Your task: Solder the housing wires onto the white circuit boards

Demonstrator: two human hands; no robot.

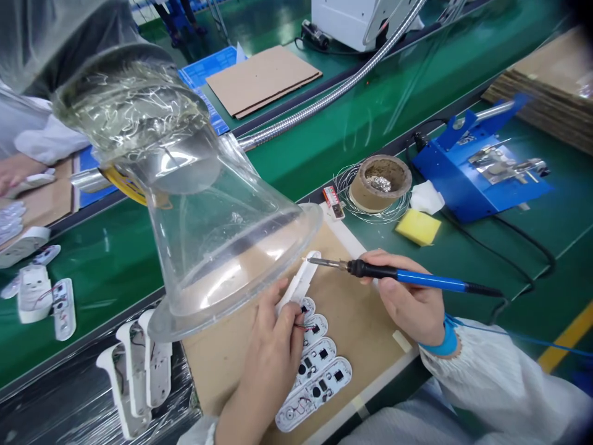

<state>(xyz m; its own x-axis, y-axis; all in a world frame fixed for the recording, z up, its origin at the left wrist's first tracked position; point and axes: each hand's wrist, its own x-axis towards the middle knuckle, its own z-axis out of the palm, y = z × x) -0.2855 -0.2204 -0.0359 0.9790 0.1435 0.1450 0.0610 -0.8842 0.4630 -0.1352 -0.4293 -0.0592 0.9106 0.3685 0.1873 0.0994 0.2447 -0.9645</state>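
My left hand (pixel 273 346) is closed on a slim white plastic housing (pixel 301 279), which it holds tilted over the brown board (pixel 365 321). A blue-and-black soldering iron (pixel 417 278) lies in the closed fingers of my right hand (pixel 410 303); its metal tip is at the upper end of the housing. Several white oval parts with circuit boards (pixel 315 392) lie in a row beside and partly behind my left hand. Thin wires show near my left fingertips. A clear funnel-shaped hood (pixel 227 228) hangs just above and left of the housing.
Behind the board are a solder pot (pixel 380 182), coiled wire, a yellow sponge (pixel 418 227) and a blue iron stand (pixel 482 167). White handle-shaped shells (pixel 136 371) lie at lower left. At far left, another person's hand (pixel 18 173) holds a white part. Cardboard (pixel 264 80) lies farther back.
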